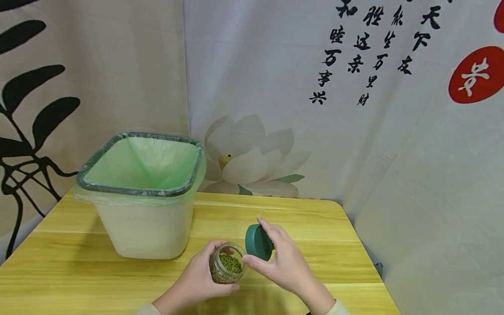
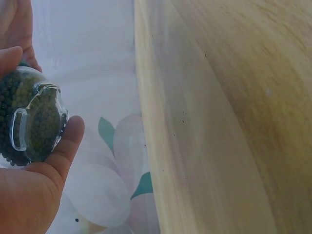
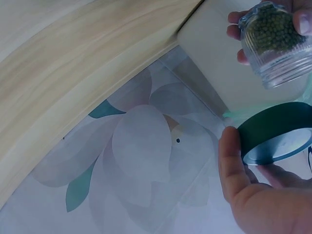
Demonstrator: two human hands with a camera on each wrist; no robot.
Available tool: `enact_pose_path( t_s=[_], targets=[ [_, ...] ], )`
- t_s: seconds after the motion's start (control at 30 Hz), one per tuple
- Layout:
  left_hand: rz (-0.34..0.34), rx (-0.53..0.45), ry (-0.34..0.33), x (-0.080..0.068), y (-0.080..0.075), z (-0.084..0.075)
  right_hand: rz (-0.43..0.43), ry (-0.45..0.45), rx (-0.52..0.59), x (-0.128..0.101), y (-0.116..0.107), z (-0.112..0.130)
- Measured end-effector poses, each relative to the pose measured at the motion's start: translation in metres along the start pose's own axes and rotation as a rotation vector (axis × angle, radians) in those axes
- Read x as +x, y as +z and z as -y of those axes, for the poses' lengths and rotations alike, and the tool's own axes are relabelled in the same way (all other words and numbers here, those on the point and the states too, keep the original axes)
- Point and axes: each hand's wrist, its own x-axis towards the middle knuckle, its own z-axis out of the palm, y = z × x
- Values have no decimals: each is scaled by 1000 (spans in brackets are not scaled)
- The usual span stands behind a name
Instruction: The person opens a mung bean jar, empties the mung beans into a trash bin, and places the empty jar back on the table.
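Note:
A clear glass jar (image 1: 227, 264), partly filled with small green beans (image 1: 230, 262), is gripped by my left hand (image 1: 203, 277), its open mouth tilted up and toward the right. In the left wrist view the fingers and thumb curl round the jar (image 2: 36, 117), beans showing through its glass base. My right hand (image 1: 285, 260) holds a round green lid (image 1: 258, 242) by its edge, off the jar and just right of its mouth. The right wrist view shows the lid (image 3: 278, 130) between thumb and fingers, its pale inner side visible, apart from the jar (image 3: 275, 41).
A whitish bin (image 1: 147, 228) lined with a green bag (image 1: 161, 162) stands on the wooden table (image 1: 101, 284), left of the hands. Behind the table hangs a printed cloth (image 1: 260, 68) with a lotus and characters. The table's right edge runs beyond the right arm.

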Motion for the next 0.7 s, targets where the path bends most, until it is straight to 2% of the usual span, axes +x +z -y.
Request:
enact_pose_path(
  t_s=[0.33, 0.7],
  targets=[
    [-7, 13, 5, 0, 0, 2, -46, -17, -36, 4, -6, -14],
    [-18, 40, 2, -2, 0, 2, -86, 34, -103, 9, -15, -34]
  ],
)
